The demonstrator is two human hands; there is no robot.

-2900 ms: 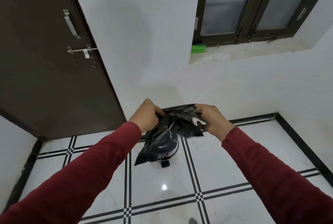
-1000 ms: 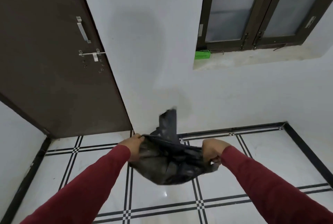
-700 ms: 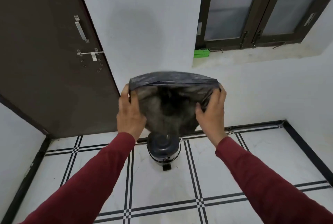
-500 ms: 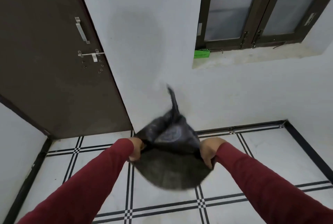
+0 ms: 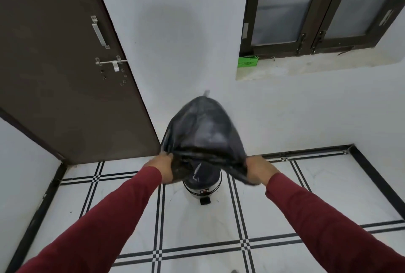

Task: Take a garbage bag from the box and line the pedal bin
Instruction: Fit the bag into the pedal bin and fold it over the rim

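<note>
A black garbage bag [image 5: 202, 132] billows upward, puffed with air, its closed end pointing up toward the wall. My left hand [image 5: 161, 168] grips the left side of its mouth and my right hand [image 5: 258, 170] grips the right side, both held out in front of me. Below and behind the bag stands the small round pedal bin [image 5: 203, 187] on the tiled floor, its top hidden by the bag and its black pedal facing me. The green box [image 5: 247, 62] of bags lies on the window ledge.
A dark brown door [image 5: 65, 64] with a bolt fills the left. A white wall is straight ahead, with a dark-framed window [image 5: 317, 7] above the ledge at right. White floor tiles with black lines spread around the bin.
The bag has been flapped up and down several times. Since half a second ago it has ballooned upward with air, and the bin below shows again.
</note>
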